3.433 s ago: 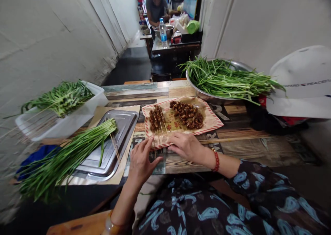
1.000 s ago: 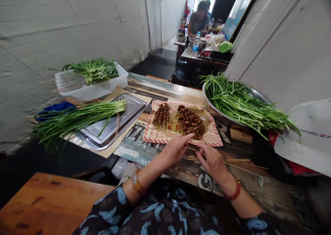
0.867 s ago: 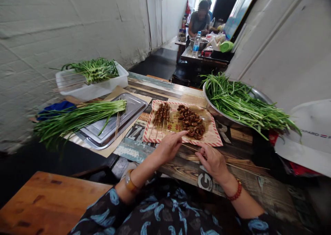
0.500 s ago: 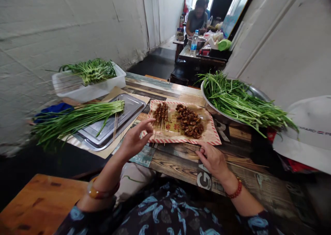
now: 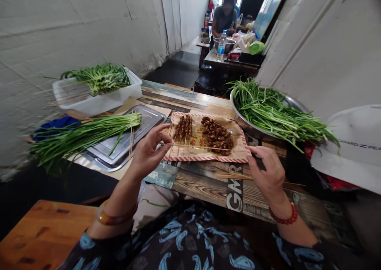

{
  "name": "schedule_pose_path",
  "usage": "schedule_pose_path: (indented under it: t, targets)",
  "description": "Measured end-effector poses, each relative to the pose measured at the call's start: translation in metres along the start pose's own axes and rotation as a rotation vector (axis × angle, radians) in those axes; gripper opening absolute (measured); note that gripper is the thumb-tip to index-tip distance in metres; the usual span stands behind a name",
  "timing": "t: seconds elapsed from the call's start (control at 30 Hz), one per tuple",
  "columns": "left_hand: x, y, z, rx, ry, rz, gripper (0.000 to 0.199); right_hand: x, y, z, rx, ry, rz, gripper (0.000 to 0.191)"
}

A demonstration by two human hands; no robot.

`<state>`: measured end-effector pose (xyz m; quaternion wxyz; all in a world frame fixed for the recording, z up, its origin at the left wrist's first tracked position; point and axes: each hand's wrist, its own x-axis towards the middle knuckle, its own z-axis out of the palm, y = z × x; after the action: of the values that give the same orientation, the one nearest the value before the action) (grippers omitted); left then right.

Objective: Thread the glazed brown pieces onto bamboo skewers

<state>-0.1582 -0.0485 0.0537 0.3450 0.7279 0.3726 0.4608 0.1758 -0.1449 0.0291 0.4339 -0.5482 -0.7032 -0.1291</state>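
A thin bamboo skewer [image 5: 211, 147] stretches level above a red-and-white striped paper sheet [image 5: 205, 157]. My left hand [image 5: 150, 149] pinches its left end at the thumb, and my right hand [image 5: 266, 169] grips the right end between thumb and fingers. Under it on the paper lies a heap of glossy dark brown pieces [image 5: 217, 133] that look like silkworm pupae. Left of the heap, several loaded skewers [image 5: 183, 127] lie side by side, bare sticks pointing toward me. More bare bamboo skewers [image 5: 232, 176] rest on the table beside my right hand.
Long green chives [image 5: 89, 137] lie across a metal tray [image 5: 149, 117] at left. Behind stands a white plastic tub [image 5: 98, 103] with skewered greens. A steel bowl [image 5: 242, 123] of chives and a white cap [image 5: 351, 143] are at right. Farther back, a person [image 5: 224, 20] sits.
My right hand has come up from the table edge and moved right, now with a skewer in it. My left hand has shifted slightly left and taken the skewer's other end.
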Motion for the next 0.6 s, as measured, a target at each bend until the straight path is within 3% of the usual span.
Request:
schedule_pose_path:
  t: [0.1, 0.27, 0.5, 0.6]
  targets:
    - [0.007, 0.007, 0.02, 0.084, -0.044, 0.072, 0.051, 0.012, -0.015, 0.004, -0.024, -0.077, -0.089, 0.029]
    - [0.017, 0.015, 0.045, 0.106, -0.089, 0.156, 0.051, 0.022, -0.033, 0.032, 0.022, -0.215, -0.129, 0.026]
    - [0.034, 0.015, 0.051, 0.104, -0.08, 0.129, 0.052, 0.039, -0.032, 0.054, 0.137, -0.219, -0.138, 0.024]
    - [0.047, 0.012, 0.055, 0.051, -0.04, 0.091, 0.056, 0.042, -0.019, 0.06, 0.121, -0.146, -0.11, 0.025]
